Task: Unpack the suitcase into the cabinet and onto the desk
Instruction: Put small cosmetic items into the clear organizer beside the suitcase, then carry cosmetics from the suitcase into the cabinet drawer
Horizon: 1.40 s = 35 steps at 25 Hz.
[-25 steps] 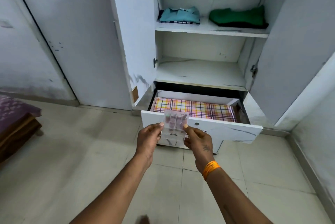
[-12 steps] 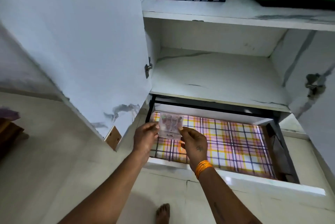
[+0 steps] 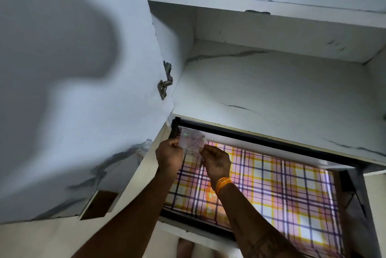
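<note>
Over the drawer (image 3: 313,193) at its far left corner, between left hand (image 3: 168,154) and right hand (image 3: 216,160): small clear packet (image 3: 192,140) pinched by both side edges, kept level, likely for laying flat on the checked liner (image 3: 271,184) below.

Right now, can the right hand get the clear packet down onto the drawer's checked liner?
Probably yes. The right hand and left hand pinch the clear packet over the open drawer's back-left corner, and nothing shows between it and the checked liner.
</note>
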Each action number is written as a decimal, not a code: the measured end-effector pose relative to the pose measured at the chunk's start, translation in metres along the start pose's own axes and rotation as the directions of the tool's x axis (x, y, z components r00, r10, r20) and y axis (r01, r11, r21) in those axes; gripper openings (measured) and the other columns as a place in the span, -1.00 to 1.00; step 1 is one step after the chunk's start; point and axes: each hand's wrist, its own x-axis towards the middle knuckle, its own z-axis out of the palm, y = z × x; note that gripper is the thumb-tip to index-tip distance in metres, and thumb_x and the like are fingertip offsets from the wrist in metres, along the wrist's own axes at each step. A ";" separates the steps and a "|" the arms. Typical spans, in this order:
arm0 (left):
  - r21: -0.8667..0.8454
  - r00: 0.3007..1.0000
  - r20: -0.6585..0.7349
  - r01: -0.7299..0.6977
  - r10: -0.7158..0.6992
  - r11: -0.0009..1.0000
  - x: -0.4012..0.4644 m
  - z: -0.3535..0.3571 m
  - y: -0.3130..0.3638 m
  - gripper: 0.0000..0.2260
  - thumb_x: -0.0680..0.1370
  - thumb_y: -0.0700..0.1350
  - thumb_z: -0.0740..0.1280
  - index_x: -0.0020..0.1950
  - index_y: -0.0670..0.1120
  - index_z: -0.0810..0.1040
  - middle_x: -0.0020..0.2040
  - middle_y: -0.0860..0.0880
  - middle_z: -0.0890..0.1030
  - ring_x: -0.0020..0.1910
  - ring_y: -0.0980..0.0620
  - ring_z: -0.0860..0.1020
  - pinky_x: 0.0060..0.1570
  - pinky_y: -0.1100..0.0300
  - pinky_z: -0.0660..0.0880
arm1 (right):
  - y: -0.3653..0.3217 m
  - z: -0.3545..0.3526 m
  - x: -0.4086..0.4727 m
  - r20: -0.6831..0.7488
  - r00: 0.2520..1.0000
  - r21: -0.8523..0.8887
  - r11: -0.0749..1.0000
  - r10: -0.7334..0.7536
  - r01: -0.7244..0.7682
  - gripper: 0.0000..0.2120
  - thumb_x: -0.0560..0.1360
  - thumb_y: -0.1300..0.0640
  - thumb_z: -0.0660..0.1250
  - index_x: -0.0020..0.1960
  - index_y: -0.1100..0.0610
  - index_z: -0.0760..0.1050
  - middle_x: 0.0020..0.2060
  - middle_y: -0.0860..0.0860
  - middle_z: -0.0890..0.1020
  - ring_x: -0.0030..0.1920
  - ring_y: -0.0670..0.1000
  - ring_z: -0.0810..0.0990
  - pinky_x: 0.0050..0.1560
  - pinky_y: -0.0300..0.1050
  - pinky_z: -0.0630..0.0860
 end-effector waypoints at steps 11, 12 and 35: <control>0.069 0.962 -0.225 -0.144 0.156 0.987 0.002 0.013 -0.006 -0.83 0.54 -0.37 0.39 0.01 -0.21 0.75 -0.10 -0.15 0.76 -0.11 -0.13 0.72 -0.17 0.35 0.40 | -0.011 0.007 0.014 0.033 0.999 0.033 0.999 -0.010 0.009 -0.84 0.50 0.15 0.57 -0.07 -0.11 0.71 -0.06 -0.10 0.75 -0.12 0.00 0.73 0.07 0.20 0.70; 0.038 0.959 -0.240 -0.144 0.149 0.989 0.001 0.012 -0.006 -0.85 0.53 -0.37 0.41 0.00 -0.22 0.74 -0.09 -0.15 0.75 -0.09 -0.14 0.71 -0.13 0.30 0.44 | -0.014 0.005 0.013 0.043 0.999 0.029 1.000 -0.011 0.010 -0.85 0.51 0.16 0.56 -0.07 -0.09 0.70 -0.07 -0.08 0.75 -0.17 0.00 0.72 0.04 0.21 0.70; -0.787 0.980 -0.161 -0.055 -0.119 0.614 -0.246 -0.151 -0.043 -0.80 0.64 -0.14 0.33 0.04 -0.22 0.70 -0.16 -0.16 0.69 -0.14 -0.13 0.66 -0.04 -0.03 0.57 | -0.083 -0.036 -0.244 0.639 0.735 0.058 0.967 -0.226 0.247 -0.78 0.64 0.13 0.36 0.04 0.30 0.66 -0.11 0.25 0.71 -0.18 0.11 0.67 -0.18 -0.06 0.62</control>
